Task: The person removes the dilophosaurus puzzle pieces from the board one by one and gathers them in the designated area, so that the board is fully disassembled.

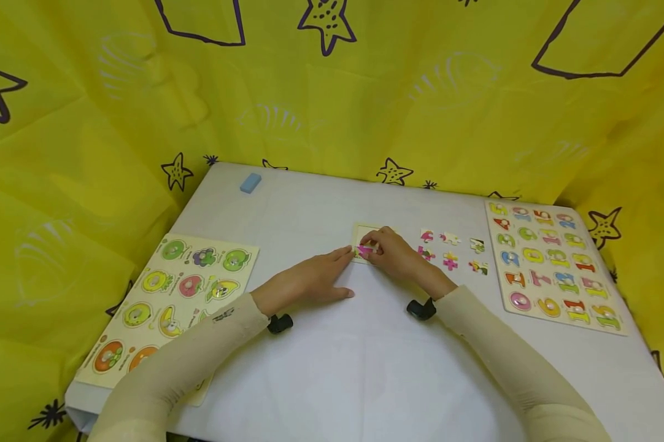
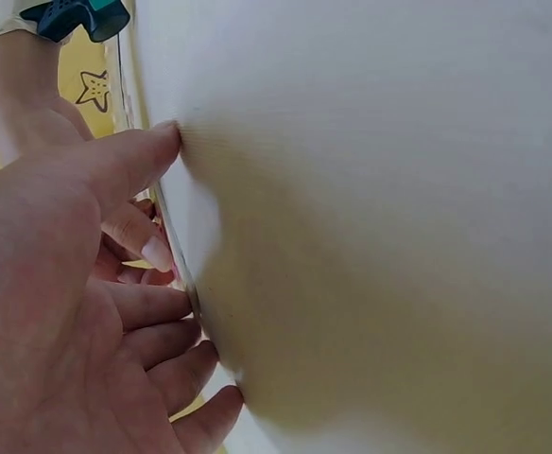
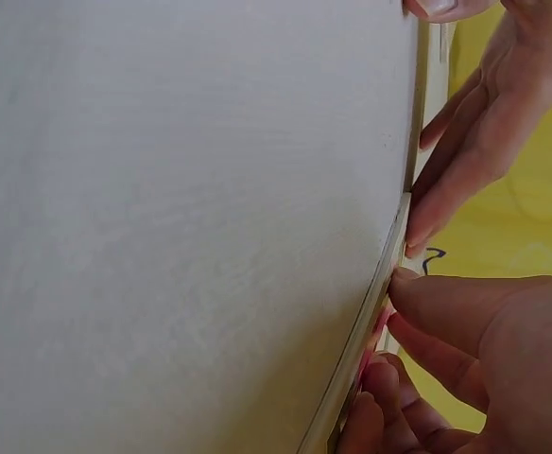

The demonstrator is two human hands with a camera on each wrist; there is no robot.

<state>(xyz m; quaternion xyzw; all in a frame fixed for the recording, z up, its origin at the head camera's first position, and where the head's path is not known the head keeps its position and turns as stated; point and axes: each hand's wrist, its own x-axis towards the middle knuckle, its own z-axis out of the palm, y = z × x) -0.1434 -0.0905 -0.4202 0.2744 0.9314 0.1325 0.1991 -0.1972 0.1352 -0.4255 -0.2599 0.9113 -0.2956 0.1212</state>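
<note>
A small, pale jigsaw tray (image 1: 361, 231) lies on the white table, with pink puzzle pieces at its near left corner. My left hand (image 1: 320, 277) rests on the table with straight fingers, their tips at the tray's left edge and the thumb spread toward me. Over the tray, my right hand (image 1: 394, 254) has curled fingers and pinches a pink puzzle piece (image 1: 364, 250), partly covered by the fingertips. The right wrist view has the thumb (image 3: 446, 307) right at the tray's rim (image 3: 366, 326), with a bit of pink beside it.
Several loose jigsaw pieces (image 1: 450, 261) lie right of the tray. A number peg board (image 1: 553, 270) sits at far right. On the left, a fruit peg board (image 1: 185, 301) is partly under the left forearm. A blue block (image 1: 251, 183) lies at the back left, before a yellow curtain (image 1: 332, 110).
</note>
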